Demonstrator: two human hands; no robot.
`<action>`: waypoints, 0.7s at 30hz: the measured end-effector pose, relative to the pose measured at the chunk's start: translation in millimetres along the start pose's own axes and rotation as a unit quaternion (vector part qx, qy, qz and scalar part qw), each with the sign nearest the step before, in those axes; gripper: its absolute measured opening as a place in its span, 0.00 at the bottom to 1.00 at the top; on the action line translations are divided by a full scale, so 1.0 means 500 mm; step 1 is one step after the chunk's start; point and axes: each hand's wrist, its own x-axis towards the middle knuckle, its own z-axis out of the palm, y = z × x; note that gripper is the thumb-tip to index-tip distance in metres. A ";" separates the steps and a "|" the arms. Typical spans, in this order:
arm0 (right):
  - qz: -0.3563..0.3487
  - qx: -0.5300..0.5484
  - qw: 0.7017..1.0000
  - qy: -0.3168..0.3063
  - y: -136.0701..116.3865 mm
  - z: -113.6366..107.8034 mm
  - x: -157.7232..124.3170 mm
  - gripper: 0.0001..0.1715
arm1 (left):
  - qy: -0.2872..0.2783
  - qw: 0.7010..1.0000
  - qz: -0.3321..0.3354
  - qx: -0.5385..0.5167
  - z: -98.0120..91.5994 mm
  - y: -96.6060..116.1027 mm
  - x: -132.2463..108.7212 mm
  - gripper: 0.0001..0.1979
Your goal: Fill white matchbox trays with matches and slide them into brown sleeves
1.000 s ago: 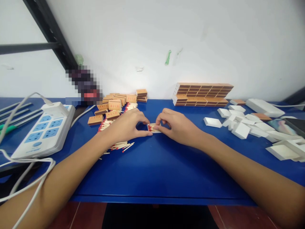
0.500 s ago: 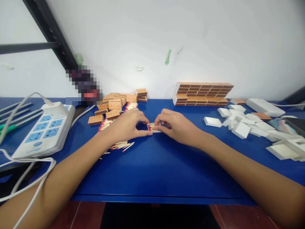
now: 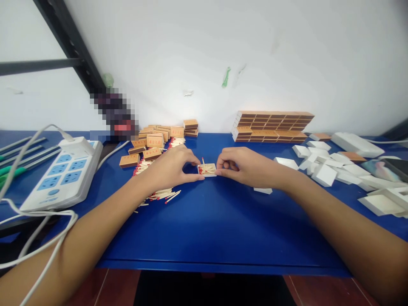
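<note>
A small white matchbox tray (image 3: 208,170) full of red-tipped matches lies on the blue table (image 3: 207,225) between my hands. My left hand (image 3: 170,168) pinches the tray's left end with thumb and forefinger. My right hand (image 3: 247,166) has its fingers curled and touches the tray's right end with its fingertips. One match stands up at the tray's far left corner. Loose matches (image 3: 162,195) lie under and beside my left wrist. A white tray (image 3: 263,191) shows under my right wrist.
Loose tan matchboxes (image 3: 153,140) are heaped at the back left, and a neat stack of matchboxes (image 3: 272,126) stands against the wall. Several empty white trays (image 3: 325,165) lie at the right. A white power strip (image 3: 63,172) with cables sits at the left.
My right hand has slid a little to the right, uncovering more of the filled tray. My left hand has kept its place.
</note>
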 end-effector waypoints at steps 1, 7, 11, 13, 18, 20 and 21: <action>0.000 0.002 1.000 0.003 -0.002 0.002 0.001 0.08 | -0.001 1.000 0.000 0.000 0.000 0.000 0.000 0.16; -0.011 -0.002 1.000 0.024 -0.007 0.016 0.004 0.07 | 0.002 1.000 0.000 -0.001 0.002 0.000 0.000 0.16; -0.006 0.012 1.000 0.011 -0.007 0.026 0.004 0.07 | 0.002 1.000 -0.001 0.001 0.002 0.000 -0.001 0.17; 0.000 0.025 1.000 0.003 -0.008 0.031 0.004 0.09 | -0.002 1.000 -0.003 0.003 0.002 0.000 -0.002 0.18; 0.002 0.035 0.999 0.023 -0.011 0.041 0.006 0.12 | 0.002 1.000 0.001 -0.003 0.003 -0.001 -0.002 0.17; 0.000 0.038 0.999 0.038 -0.013 0.047 0.008 0.13 | 0.001 1.000 0.001 -0.003 0.003 0.000 -0.002 0.16; -0.001 0.040 0.998 0.049 -0.013 0.050 0.009 0.13 | 0.000 1.000 0.002 -0.004 0.003 0.000 -0.001 0.16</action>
